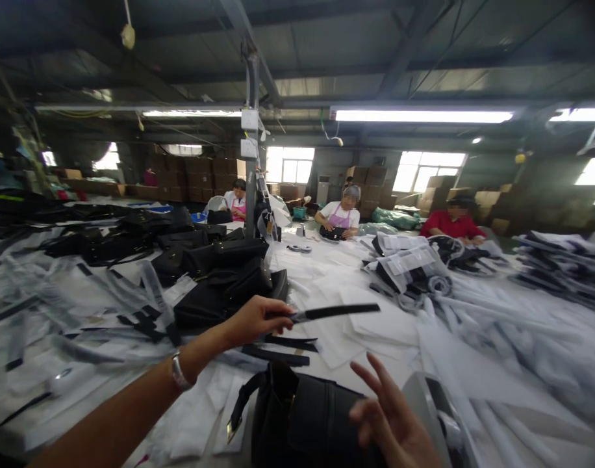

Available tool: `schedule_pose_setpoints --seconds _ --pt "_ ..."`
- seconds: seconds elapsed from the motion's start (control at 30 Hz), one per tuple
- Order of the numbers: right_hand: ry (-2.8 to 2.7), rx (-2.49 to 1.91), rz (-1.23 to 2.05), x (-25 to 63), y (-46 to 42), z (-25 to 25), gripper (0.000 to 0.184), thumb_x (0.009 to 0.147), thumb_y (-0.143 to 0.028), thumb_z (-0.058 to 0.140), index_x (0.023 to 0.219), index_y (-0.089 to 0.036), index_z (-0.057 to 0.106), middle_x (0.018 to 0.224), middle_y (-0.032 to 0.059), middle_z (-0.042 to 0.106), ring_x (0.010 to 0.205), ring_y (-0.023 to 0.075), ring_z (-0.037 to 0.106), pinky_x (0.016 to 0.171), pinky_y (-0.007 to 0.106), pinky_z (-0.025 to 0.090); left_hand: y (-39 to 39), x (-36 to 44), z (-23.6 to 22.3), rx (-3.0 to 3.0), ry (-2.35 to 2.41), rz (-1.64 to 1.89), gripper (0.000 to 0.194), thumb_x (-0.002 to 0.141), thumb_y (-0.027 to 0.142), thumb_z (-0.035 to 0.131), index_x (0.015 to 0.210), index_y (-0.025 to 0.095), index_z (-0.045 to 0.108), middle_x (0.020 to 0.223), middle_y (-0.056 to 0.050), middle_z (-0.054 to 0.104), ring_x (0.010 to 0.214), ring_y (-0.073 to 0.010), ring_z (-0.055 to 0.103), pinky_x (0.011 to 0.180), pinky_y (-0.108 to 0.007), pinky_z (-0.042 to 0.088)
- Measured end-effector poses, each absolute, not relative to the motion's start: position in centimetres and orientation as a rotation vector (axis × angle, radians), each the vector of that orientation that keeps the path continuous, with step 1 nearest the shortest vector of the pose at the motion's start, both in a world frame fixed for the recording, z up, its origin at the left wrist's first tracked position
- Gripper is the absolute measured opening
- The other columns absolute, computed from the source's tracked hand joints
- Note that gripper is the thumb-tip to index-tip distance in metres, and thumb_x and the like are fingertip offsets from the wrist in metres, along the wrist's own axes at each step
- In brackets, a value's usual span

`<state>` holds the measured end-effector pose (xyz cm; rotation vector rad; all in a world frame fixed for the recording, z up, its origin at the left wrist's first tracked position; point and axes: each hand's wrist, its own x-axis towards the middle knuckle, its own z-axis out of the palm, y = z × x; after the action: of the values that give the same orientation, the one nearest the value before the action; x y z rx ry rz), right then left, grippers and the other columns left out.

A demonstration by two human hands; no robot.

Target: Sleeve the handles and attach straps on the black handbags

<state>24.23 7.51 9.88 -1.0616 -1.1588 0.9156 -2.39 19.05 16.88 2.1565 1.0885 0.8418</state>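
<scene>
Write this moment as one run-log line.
left hand: holding black strap | right hand: open, near black bag | more black straps: beyond bag

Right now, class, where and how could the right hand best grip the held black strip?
Pinch the black strip by its free end, probably from the right: the left hand holds the opposite end, and the strip juts rightward, nearly level.

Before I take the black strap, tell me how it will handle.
Probably fairly stiff: the black strap, gripped near one end by the left hand, juts out nearly level. It should be light, being thin and narrow. What looks like clear wrap near the grip could be slippery.
</scene>
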Motion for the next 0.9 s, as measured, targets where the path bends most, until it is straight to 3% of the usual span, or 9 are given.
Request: schedule_pose_setpoints --seconds 0.1,0.2,0.43,0.67,0.9 --pt "-1.018 -1.029 1.025 23.5 8.7 11.2 0.056 0.082 -0.051 0.067 0.129 -0.023 0.060 0.091 0.0056 0.073 0.055 0.0118 0.057 0.051 0.023 0.051 16.5 1.3 17.1 2.241 0.879 0.640 0.027 0.086 0.038 0.064 0.096 0.016 0.076 0.075 -0.003 0.074 0.068 -0.0170 0.066 0.065 -0.022 0.048" --pt "-0.849 -0.982 1.039 24.3 9.2 11.8 0.038 0.078 -0.045 0.074 0.106 -0.019 0.073 0.067 0.0001 0.065 0.061 0.0117 0.056 0.055 0.020 0.050 15.4 2.9 16.6 2.240 0.837 0.557 0.025 0.085 0.037 0.065 0.093 0.017 0.076 0.072 -0.002 0.073 0.067 -0.0163 0.066 0.064 -0.021 0.047" --pt "-0.438 -0.753 0.897 30.2 9.1 12.8 0.021 0.076 -0.036 0.078 0.089 -0.021 0.074 0.093 -0.0009 0.069 0.058 0.0031 0.050 0.050 0.011 0.047 17.1 0.0 15.2 2.079 0.967 0.464 0.024 0.081 0.037 0.066 0.085 0.014 0.074 0.066 0.000 0.069 0.063 -0.0168 0.063 0.060 -0.022 0.046" --pt "-0.282 -0.664 0.853 32.9 9.4 12.4 0.024 0.067 -0.030 0.085 0.083 -0.015 0.074 0.092 0.0003 0.067 0.052 -0.0001 0.042 0.040 0.007 0.041 17.9 -2.2 14.4 2.039 1.010 0.403 0.025 0.079 0.035 0.069 0.092 0.014 0.074 0.078 -0.002 0.071 0.073 -0.0195 0.065 0.068 -0.024 0.050" --pt "-0.306 -0.668 0.945 31.8 9.4 12.1 0.022 0.070 -0.028 0.082 0.086 -0.015 0.074 0.093 0.0014 0.069 0.051 0.0000 0.044 0.039 0.008 0.040 17.2 -0.8 15.5 2.082 0.980 0.355 0.024 0.080 0.033 0.068 0.094 0.015 0.074 0.081 -0.002 0.072 0.075 -0.0192 0.065 0.068 -0.024 0.050"
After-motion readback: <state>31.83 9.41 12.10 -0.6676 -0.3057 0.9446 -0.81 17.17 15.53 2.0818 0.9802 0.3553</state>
